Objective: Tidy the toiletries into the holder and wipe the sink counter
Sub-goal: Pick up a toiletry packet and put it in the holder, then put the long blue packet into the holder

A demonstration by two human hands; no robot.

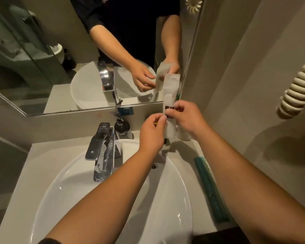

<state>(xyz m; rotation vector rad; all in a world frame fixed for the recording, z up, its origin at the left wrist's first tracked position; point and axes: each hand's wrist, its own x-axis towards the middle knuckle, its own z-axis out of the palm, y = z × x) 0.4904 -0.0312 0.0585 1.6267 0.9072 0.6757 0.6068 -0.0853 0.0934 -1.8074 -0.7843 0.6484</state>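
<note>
A pale bathroom desk carries a white sink (174,199) under a mirror (60,50). At its back right corner, both hands pinch a thin white packet (170,95) upright above a glass holder (183,134): left hand (151,132) low, right hand (187,117) at its dark label. It looks light, floppy and crinkly; gripping mid-length suits it. A green comb (209,189) lies along the right edge.
</note>
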